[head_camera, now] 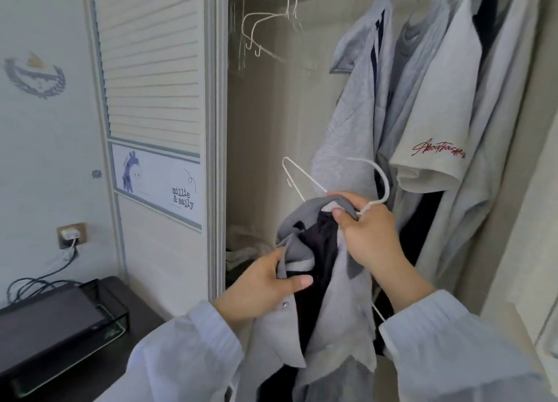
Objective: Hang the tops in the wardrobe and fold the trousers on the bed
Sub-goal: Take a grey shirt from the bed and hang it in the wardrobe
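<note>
A person in pale sleeves stands at an open wardrobe (pixel 271 130), holding a grey top (pixel 338 305) with a dark lining in both hands. The right hand (pixel 371 238) has its grip closed tight: thumb and fingers pinch the top's darker grey collar together with the neck of a white wire hanger (pixel 305 181). The hanger's hook curls up just above this grip, and one shoulder of the wire sticks out up and to the left of it. The left hand (pixel 265 284), lower and to the left of the right grip, has its fingers curled round a fold of the top's front edge, thumb on top, beside a small snap button. The rest of the top hangs down below both grips. Above and to the right of the right grip, several grey and white tops (pixel 422 99) already hang on the rail. Empty hangers (pixel 271 30) hang far above the left grip.
</note>
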`<state>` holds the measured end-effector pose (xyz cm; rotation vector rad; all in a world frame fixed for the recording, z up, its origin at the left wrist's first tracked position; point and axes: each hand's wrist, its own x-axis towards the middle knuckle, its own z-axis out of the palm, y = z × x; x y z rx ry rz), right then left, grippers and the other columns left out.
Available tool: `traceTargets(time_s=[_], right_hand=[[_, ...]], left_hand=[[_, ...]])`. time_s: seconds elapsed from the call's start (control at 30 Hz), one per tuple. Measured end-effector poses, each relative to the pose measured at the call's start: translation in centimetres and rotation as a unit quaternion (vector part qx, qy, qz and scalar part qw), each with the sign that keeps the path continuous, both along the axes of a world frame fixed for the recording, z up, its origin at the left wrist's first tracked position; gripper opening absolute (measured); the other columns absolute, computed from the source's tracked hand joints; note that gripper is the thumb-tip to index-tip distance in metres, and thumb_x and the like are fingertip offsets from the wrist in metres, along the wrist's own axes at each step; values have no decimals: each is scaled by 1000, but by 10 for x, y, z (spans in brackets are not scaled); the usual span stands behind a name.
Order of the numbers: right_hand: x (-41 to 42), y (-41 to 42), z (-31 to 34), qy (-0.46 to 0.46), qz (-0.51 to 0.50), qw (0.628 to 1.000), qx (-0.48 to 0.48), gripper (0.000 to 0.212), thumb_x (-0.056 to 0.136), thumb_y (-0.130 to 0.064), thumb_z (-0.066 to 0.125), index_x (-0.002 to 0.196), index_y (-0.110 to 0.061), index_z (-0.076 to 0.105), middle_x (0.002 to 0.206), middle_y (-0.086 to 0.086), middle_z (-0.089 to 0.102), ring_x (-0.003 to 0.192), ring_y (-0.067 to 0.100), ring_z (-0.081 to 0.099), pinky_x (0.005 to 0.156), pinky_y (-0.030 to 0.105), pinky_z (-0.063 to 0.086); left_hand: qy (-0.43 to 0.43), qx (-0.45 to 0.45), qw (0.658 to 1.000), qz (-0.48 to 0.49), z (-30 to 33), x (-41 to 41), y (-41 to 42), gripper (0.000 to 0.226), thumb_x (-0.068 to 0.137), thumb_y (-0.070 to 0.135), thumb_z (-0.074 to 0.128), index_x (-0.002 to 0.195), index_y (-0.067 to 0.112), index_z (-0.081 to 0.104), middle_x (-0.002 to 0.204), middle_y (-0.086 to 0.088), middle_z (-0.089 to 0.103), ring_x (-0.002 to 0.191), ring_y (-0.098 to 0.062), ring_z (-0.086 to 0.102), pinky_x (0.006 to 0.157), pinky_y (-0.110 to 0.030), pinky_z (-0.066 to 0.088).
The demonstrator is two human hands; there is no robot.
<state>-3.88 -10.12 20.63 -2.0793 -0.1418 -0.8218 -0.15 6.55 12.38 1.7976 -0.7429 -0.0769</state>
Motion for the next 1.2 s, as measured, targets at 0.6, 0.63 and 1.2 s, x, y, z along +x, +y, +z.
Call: traceTargets(time_s=[0.6,0.63,1.2], right_hand=[[-33,-79,19,207,279,935,-66,39,53,-57,78,82,-31,78,85,-2,75,81,4,67,73,10,48],[-32,-77,18,211,279,934,-71,32,57,-51,78,82,-31,78,87,-4,75,84,3,67,75,9,47],[8,-7,8,247,198,923,-218,30,90,-12,60,87,-39,73,83,7,73,75,7,58,74,19,41]], left_hand=[[395,-158,905,31,28,64,60,25,61,9,58,57,15,34,55,-7,40,47,-22,42,55,-25,37],[387,-166,907,25,30,66,67,34,55,9,62,64,17,30,64,-8,37,51,-23,42,57,-26,38],[221,-46,974,-26,72,43,93,59,54,4,46,110,8,63,113,-12,61,94,-20,61,81,-24,49]])
